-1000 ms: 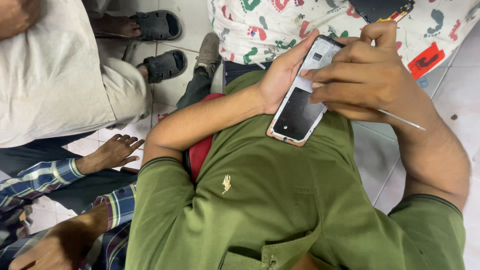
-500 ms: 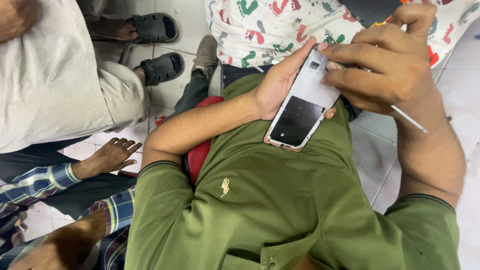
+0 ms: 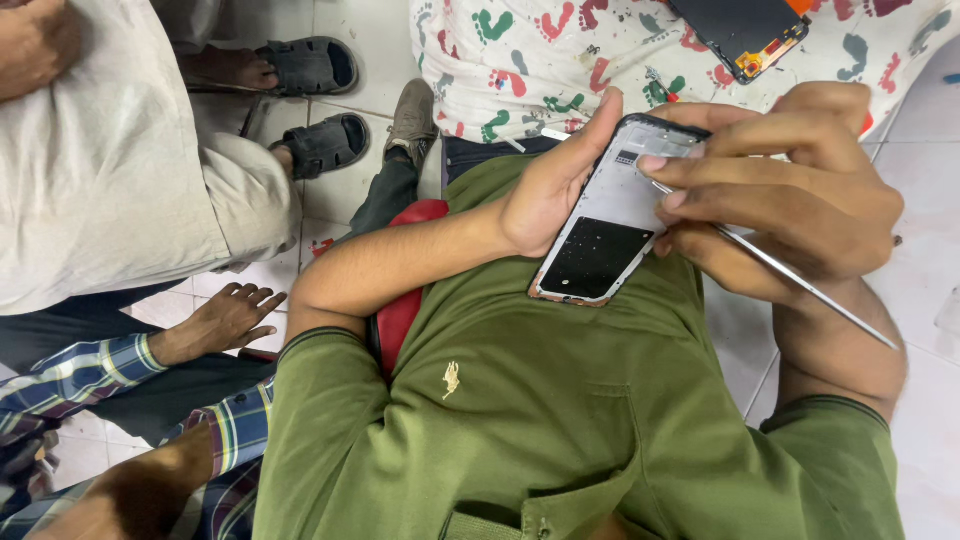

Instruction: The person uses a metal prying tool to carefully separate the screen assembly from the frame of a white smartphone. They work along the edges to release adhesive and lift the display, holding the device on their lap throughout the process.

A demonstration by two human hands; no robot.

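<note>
Left hand (image 3: 548, 190) grips the flat, opened phone frame (image 3: 610, 220); right hand (image 3: 790, 190) pinches a thin metal tool (image 3: 800, 285).

Informal phone-repair spot, floor-level, more a small workshop corner than a proper bench. White tiled floor (image 3: 345, 205); people sit close together on it, one in dark sandals (image 3: 322, 145). A cloth printed with coloured footprints (image 3: 560, 60) serves as work surface, with a loose phone screen part (image 3: 745, 30) on it. An opened phone frame (image 3: 610, 215) is worked with a thin metal tool (image 3: 800, 285).
</note>
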